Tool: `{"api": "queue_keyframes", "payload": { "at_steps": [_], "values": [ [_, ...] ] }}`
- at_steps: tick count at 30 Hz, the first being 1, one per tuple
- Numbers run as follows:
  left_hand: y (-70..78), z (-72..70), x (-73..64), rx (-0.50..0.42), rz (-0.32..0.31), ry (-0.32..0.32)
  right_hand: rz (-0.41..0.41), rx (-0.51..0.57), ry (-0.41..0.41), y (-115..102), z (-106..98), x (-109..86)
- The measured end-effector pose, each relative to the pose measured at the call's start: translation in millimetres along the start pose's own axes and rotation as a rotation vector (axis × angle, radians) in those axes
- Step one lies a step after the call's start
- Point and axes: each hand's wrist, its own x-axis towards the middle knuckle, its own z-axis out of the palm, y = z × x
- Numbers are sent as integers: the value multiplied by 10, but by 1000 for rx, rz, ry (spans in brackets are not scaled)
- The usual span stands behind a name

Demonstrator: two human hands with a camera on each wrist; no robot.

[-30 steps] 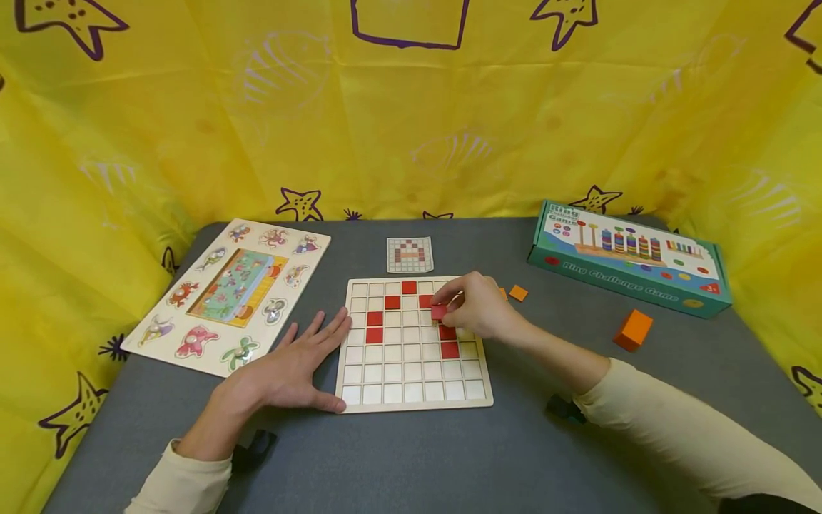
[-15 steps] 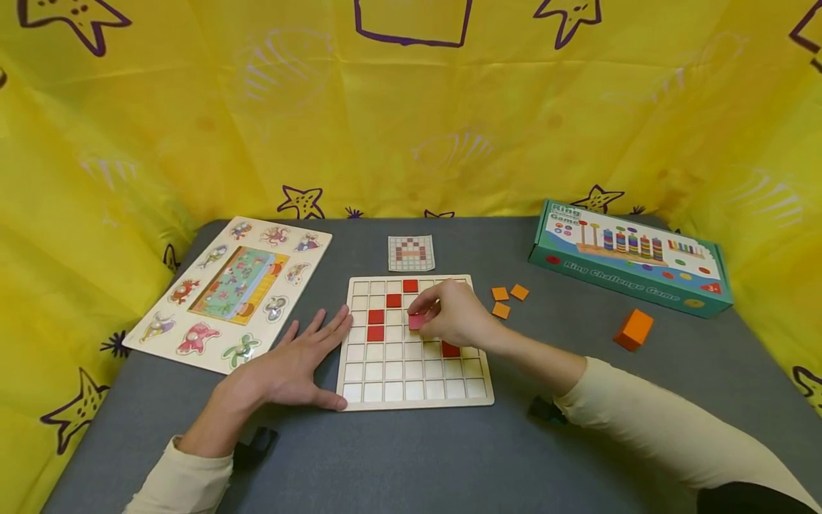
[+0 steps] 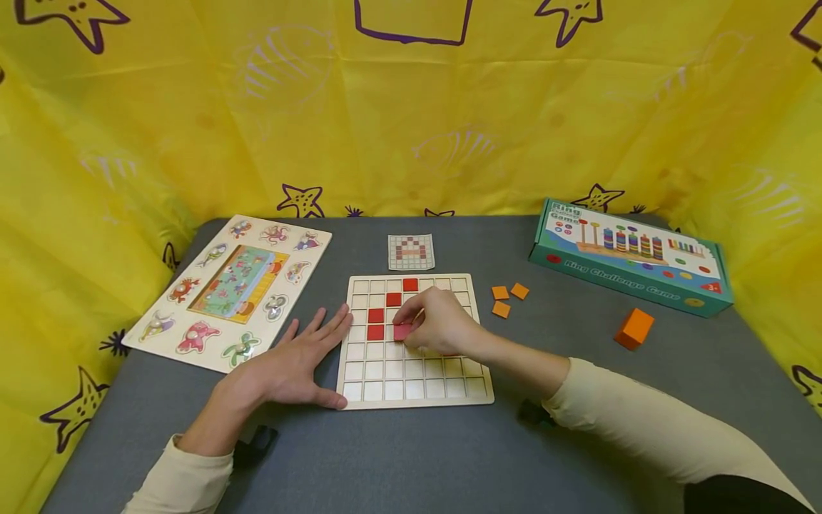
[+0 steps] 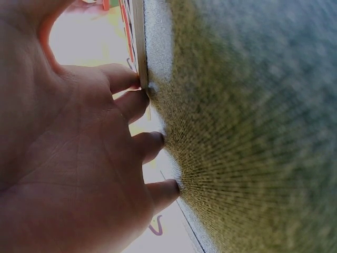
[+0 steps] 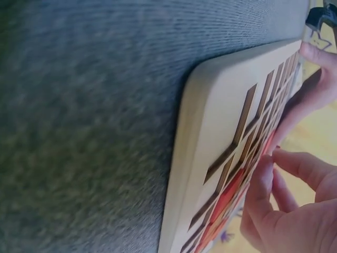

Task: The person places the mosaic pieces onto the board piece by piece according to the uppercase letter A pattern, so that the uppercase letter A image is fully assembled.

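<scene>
On the table lies a light wooden grid board with square cells. My left hand is spread flat at its left edge, thumb at the lower corner and fingertips along the side; the left wrist view shows the fingers apart. My right hand pinches a pinkish-red square tile between thumb and fingertips, close over the middle of the board. Several red tiles sit in cells at the upper left, and the right hand hides cells on the right. In the right wrist view, red tiles show in that side.
A small pattern card lies behind the board. Three orange tiles rest to its right, with an orange block and a green game box farther right. A picture puzzle board lies at left. Yellow curtains surround the table.
My right hand has moved left and toward me across the board, carrying the red tile from the right-hand cells to near the middle. The left hand stays in place.
</scene>
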Motion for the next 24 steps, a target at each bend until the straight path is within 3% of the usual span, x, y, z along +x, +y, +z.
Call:
{"api": "queue_keyframes", "payload": {
  "at_steps": [24],
  "values": [
    [-23, 16, -9, 1, 18, 18, -8, 13, -93, -185, 221, 65]
  ]
}}
